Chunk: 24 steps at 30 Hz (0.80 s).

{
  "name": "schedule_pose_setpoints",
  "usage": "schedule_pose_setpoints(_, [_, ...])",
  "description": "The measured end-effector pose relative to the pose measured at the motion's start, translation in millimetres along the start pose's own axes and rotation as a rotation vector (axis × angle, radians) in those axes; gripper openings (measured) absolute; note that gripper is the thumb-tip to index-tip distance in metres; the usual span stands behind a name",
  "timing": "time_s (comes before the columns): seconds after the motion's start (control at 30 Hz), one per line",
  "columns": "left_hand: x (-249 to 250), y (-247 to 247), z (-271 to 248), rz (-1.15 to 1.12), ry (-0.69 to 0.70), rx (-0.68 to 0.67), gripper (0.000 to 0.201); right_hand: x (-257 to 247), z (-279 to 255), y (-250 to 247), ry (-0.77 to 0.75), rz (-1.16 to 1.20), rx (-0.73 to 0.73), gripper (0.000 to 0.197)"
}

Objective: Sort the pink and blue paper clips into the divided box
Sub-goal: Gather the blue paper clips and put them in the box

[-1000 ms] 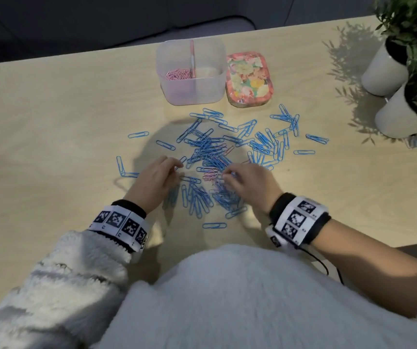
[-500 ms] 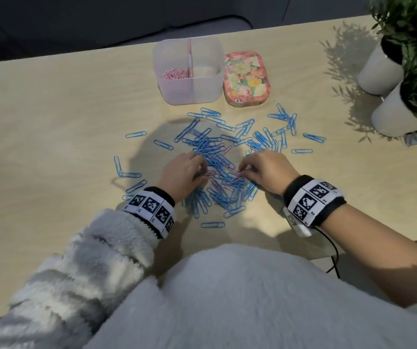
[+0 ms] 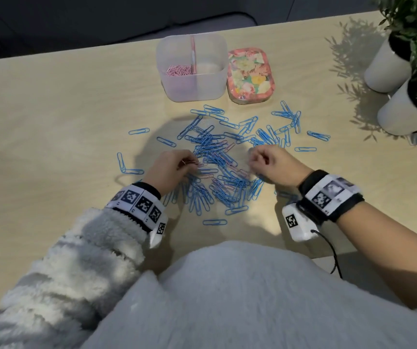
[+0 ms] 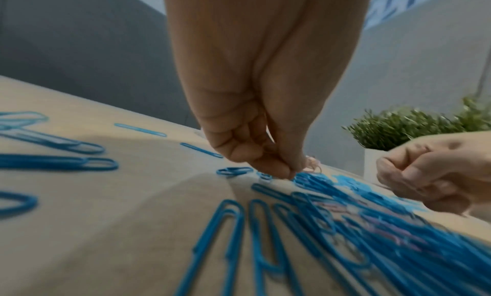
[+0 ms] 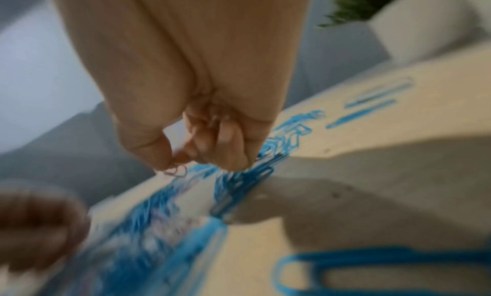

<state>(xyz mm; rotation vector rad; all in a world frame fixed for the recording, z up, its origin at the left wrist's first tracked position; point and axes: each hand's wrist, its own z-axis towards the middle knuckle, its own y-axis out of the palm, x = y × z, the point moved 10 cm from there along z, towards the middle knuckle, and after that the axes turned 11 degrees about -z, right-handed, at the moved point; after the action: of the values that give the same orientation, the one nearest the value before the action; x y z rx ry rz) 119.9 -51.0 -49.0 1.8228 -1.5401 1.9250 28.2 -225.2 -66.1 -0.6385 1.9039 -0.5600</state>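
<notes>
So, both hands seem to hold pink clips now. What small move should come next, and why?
Probably carry them to the divided box and drop them in its left compartment, where pink clips already lie. The left hand pinches pink clips, and the right hand appears to pinch some too; the right compartment looks empty.

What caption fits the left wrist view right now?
Left hand pinching pink paper clips above a pile of blue paper clips, right hand curled nearby.
</notes>
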Motion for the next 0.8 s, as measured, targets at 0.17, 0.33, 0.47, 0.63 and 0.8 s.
schedule_pose_setpoints(0.17, [-25.0,4.4,-0.6,-0.301,-0.215,-0.086,0.010,6.2,-0.8,-7.7,0.147,0.605,0.010,0.026])
schedule_pose_setpoints(0.33, [-36.6,10.1,-2.9,-0.672,-0.433,-0.041,0.019,-3.6,6.2,10.8,0.236,0.857,-0.038,0.033])
schedule_pose_setpoints(0.47, [-25.5,14.0,-6.4,-0.470,-0.342,-0.099,0.033,-25.2,10.6,36.8,0.271,0.605,-0.144,0.031])
schedule_pose_setpoints(0.63, [-20.4,18.4,-16.1,-0.425,-0.266,-0.102,0.026,-73.4,22.6,53.8,-0.146,-0.218,-0.055,0.021])
schedule_pose_setpoints(0.8, [-12.7,16.8,-28.6,-0.146,-0.167,-0.106,0.020,-85.5,23.6,55.9,-0.249,-0.640,0.055,0.016])
